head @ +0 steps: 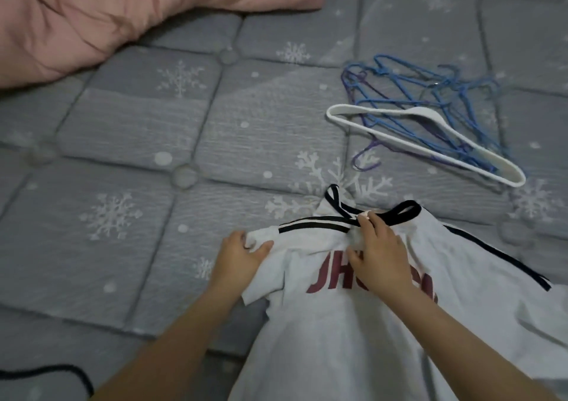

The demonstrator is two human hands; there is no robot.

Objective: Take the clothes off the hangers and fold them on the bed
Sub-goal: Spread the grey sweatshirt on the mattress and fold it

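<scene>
— Right, so the white shirt [338, 324] is down on the bed [138, 142], collar end away from the person, dark red lettering facing up. Where are the hands?

— Left hand [239, 254] has the sleeve, thumb and fingers pinching the fabric just under the black shoulder stripes. Right hand [376, 254] is planted near the collar, fingers curled down onto the cloth at the neckline, looks like a pinch on a small tag.

— And the hangers?

— Off to the right, well apart: a white hanger [430, 142] lying across a tangle of blue wire hangers [415, 99]. Pink duvet [107, 13] bunched at the far corner.

— So, the fold?

— I'd say pin the collar with the right, draw that sleeve inward with the left, keeping the edge straight. The cloth is limp and bunched near the shoulder; smooth it first or the crease sets crooked.
</scene>
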